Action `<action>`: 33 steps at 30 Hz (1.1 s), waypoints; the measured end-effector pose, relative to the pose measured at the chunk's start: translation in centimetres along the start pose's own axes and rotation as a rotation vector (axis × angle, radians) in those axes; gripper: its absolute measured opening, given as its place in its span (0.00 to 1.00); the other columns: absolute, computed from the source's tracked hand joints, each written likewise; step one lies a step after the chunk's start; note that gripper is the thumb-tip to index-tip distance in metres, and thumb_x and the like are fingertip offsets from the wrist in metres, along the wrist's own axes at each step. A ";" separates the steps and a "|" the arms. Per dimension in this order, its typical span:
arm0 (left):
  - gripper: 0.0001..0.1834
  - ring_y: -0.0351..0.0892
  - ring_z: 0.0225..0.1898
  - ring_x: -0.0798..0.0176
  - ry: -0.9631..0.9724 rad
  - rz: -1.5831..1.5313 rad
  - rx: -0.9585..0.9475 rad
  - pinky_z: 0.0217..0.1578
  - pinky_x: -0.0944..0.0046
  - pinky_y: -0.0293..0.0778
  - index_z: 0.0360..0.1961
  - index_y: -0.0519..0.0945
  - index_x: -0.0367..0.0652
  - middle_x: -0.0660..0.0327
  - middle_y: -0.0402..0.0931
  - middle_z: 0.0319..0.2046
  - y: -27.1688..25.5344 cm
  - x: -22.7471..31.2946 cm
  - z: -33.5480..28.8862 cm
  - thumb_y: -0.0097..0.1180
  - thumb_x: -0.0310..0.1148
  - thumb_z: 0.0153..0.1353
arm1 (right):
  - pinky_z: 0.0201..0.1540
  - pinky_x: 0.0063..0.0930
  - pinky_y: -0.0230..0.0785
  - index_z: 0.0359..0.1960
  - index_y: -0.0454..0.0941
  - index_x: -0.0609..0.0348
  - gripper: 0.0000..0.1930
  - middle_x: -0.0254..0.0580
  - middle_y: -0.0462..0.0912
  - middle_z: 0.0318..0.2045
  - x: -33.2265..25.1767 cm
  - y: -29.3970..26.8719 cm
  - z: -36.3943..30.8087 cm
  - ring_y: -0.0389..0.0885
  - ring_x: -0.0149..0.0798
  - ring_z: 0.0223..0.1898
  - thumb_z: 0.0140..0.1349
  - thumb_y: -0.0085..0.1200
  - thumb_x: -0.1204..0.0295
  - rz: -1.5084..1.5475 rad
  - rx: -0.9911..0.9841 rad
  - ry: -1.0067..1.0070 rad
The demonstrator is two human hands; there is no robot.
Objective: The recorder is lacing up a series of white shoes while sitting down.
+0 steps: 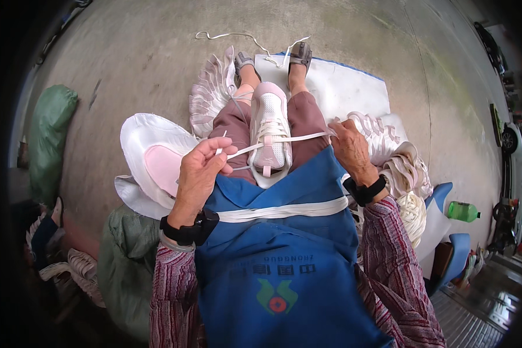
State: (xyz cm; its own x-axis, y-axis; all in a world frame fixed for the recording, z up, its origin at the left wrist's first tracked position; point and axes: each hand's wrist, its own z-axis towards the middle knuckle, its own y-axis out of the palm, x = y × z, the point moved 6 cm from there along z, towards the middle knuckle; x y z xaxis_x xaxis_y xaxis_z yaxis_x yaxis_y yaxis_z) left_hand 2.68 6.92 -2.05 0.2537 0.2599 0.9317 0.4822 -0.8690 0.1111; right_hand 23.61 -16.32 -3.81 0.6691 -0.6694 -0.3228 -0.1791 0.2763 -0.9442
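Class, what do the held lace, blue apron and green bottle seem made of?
Held lace: probably woven textile, matte; flat, pliable strip. Blue apron: likely cloth, matte; soft creases. Green bottle: probably plastic, glossy; translucent, though glass remains possible.

The fingers of the right hand [352, 149] cover the end of the lace [303, 138], and the shoe's [269, 110] underside is out of sight. The lower edge cuts off the apron [272, 246] and both sleeves; the left sleeve [171, 284] hides part of a green sack [124, 272], the right sleeve [395, 249] part of the lace ball [413, 213]. The car [515, 144] runs blurred into the dark rim, above clutter [506, 223] too small to tell.
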 end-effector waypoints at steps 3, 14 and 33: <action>0.17 0.75 0.30 0.73 -0.125 0.298 -0.010 0.34 0.73 0.73 0.53 0.72 0.34 0.57 0.78 0.44 1.4 -1.6 2.4 0.49 0.29 0.64 | 0.37 0.43 0.73 0.35 0.79 0.62 0.09 0.54 0.77 0.30 0.7 -1.9 -0.5 0.79 0.56 0.35 0.53 0.50 0.74 0.009 0.083 0.095; 0.15 0.78 0.21 0.68 -0.237 0.742 -0.232 0.23 0.70 0.74 0.41 0.77 0.33 0.57 0.78 0.25 3.6 -4.5 6.5 0.46 0.35 0.64 | 0.32 0.35 0.70 0.33 0.80 0.66 0.08 0.51 0.79 0.23 -4.6 1.2 -1.2 0.79 0.48 0.26 0.58 0.52 0.72 0.921 -0.283 0.149; 0.12 0.74 0.23 0.73 -0.239 0.465 -0.018 0.24 0.73 0.71 0.45 0.76 0.35 0.61 0.78 0.30 1.7 -3.6 2.2 0.47 0.30 0.64 | 0.35 0.40 0.70 0.31 0.76 0.63 0.05 0.52 0.76 0.31 -5.0 2.7 -1.4 0.77 0.54 0.31 0.59 0.50 0.74 0.443 -0.112 -0.131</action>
State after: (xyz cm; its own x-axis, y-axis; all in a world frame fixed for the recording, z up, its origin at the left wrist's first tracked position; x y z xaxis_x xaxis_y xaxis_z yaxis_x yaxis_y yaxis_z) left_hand 4.44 5.40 -5.95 0.6227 -0.0682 0.7795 0.2591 -0.9220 -0.2876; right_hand 18.72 -13.20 -4.86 0.5951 -0.4092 -0.6917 -0.5394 0.4346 -0.7212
